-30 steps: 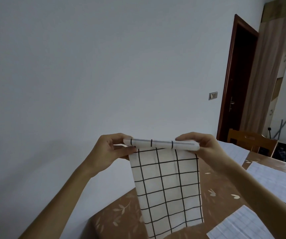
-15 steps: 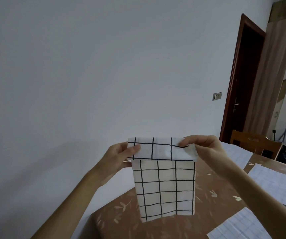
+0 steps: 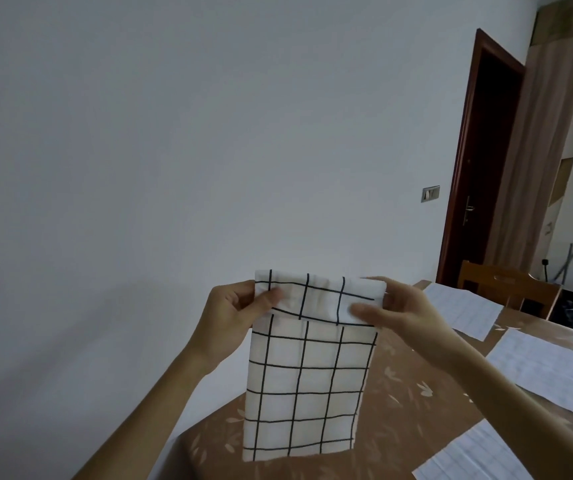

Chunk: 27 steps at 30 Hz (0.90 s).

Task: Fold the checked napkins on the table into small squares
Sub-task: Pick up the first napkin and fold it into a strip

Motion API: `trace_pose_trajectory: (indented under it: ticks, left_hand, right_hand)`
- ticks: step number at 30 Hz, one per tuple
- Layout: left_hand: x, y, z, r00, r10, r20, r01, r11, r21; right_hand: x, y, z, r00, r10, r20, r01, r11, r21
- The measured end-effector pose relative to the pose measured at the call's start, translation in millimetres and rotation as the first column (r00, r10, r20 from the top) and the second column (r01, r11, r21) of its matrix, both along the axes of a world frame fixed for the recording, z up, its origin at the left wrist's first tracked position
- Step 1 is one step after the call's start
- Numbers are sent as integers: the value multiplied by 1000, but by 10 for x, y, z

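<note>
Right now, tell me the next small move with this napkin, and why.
Probably lower the checked napkin onto the table: the left hand and right hand pinch its top corners in the air, a short flap is turned over, and the rest hangs loose.

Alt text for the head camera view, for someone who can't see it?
A left hand and a right hand hold a white black-checked napkin above a brown table, each pinching one end of its folded-over top edge. More napkins lie flat on the table at right, before a chair and door.
</note>
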State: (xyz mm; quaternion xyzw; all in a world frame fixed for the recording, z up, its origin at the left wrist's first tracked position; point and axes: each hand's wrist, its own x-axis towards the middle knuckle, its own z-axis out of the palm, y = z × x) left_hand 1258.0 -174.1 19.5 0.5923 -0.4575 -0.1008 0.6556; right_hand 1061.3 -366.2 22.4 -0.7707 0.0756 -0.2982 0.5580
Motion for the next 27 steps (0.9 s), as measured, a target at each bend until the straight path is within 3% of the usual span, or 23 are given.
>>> trace_pose_trajectory:
  ticks: [3, 6, 9, 15, 21, 27]
  left_hand:
    - [25, -17, -17, 985, 53, 166, -51, 999, -12]
    - [87, -24, -43, 974, 60, 219, -61, 998, -4]
    - [103, -7, -41, 974, 53, 220, -66, 996, 53]
    - [68, 43, -20, 991, -89, 95, 74, 986, 151]
    - [82, 70, 6, 993, 52, 106, -62, 994, 91]
    - [79, 95, 4, 993, 53, 102, -63, 993, 97]
  right_hand:
    - [-5, 27, 11, 995, -73, 74, 72, 997, 6]
    - [7, -23, -3, 990, -116, 74, 122, 990, -77]
    - [3, -66, -53, 991, -125, 57, 133, 978, -159]
    - [-44, -53, -43, 992, -81, 96, 94, 985, -144]
    - [-89, 4, 14, 1000, 21, -10, -22, 998, -61]
    - [-87, -17, 19, 999, 43, -19, -44, 998, -46]
